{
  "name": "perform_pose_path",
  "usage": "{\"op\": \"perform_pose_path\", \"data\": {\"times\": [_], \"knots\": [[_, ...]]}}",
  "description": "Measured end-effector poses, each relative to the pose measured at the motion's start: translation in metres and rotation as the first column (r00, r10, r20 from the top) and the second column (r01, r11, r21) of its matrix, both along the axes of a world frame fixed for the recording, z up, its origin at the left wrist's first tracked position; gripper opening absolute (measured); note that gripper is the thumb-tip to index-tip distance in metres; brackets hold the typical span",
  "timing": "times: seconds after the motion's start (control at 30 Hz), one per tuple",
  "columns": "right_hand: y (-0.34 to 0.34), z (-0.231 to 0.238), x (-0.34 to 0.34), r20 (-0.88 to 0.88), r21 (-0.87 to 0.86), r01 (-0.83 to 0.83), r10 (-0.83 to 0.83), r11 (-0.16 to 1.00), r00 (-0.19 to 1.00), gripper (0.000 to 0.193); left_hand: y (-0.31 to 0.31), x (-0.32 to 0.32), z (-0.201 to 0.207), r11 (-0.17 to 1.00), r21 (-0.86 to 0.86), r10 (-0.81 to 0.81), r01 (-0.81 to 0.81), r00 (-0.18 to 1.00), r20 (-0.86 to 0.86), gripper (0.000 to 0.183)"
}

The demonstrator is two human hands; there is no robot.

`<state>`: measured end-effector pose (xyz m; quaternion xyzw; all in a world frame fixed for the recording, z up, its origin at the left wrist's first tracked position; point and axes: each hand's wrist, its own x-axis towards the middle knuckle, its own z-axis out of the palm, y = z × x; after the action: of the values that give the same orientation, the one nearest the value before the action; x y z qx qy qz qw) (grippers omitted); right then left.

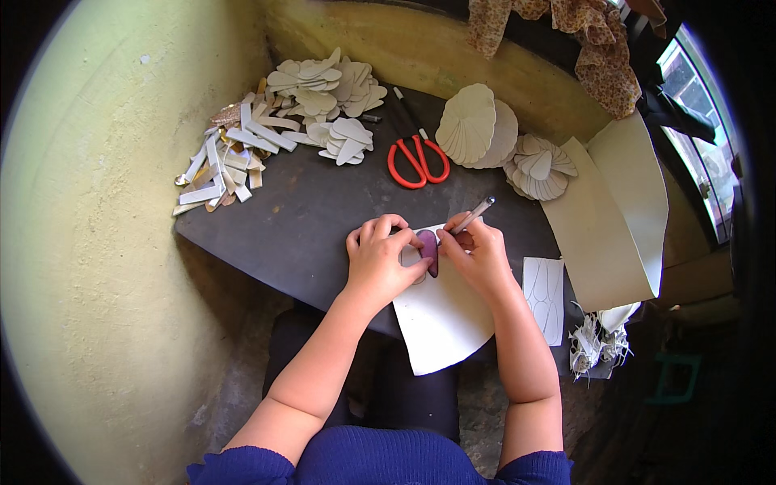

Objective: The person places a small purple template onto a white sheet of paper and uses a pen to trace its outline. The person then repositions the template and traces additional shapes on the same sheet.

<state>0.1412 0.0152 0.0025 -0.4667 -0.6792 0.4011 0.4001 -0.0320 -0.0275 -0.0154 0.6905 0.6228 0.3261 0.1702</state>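
My left hand [383, 260] pinches a small purple teardrop-shaped piece [429, 254] between thumb and fingertips, pressing it flat on a white sheet [443, 323]. The sheet lies near the table's front edge, and its lower corner hangs over. In my right hand [482, 252] is a slim pen [475, 214], its fingers closed round the lower part. Its writing end is close to the purple piece's right edge; whether it touches the sheet, I cannot tell. Just right of my right forearm lies a smaller white sheet [543, 299] with curved outlines drawn on it.
Red-handled scissors [419, 164] lie on the dark table [323, 230] beyond my hands. Cut white petal shapes [346, 140] and short strips [226, 166] pile up at the far left. Fanned rounded pieces [469, 128], a large bent cream sheet [602, 226] and shredded scraps [598, 339] are at right.
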Motion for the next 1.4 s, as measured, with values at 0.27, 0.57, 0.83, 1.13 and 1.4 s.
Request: {"op": "perform_pose_path", "data": {"times": [0.27,0.57,0.83,1.13,1.4], "knots": [[-0.002,0.007,0.002,0.085,-0.091,-0.067,0.075,0.994,0.994,0.012,0.0,0.0,0.0,1.0,-0.005,0.0,0.0,1.0,0.002,0.023],[-0.001,0.006,0.004,0.073,-0.121,-0.073,0.082,0.99,0.994,0.012,0.0,0.0,0.0,1.0,-0.008,-0.003,0.003,1.0,-0.007,0.024],[-0.002,0.008,0.002,0.08,-0.095,-0.066,0.074,0.993,0.994,0.014,0.0,0.0,-0.001,1.0,0.015,-0.003,0.003,1.0,-0.014,0.023],[-0.002,0.01,0.005,0.103,-0.098,-0.099,0.109,0.99,0.989,0.012,0.0,0.0,-0.001,1.0,0.007,-0.005,0.005,1.0,-0.008,0.024],[-0.004,0.017,0.007,0.156,-0.106,-0.167,0.182,0.98,0.971,0.015,0.0,-0.001,0.0,1.0,-0.025,-0.011,0.01,0.999,-0.036,0.027]]}}
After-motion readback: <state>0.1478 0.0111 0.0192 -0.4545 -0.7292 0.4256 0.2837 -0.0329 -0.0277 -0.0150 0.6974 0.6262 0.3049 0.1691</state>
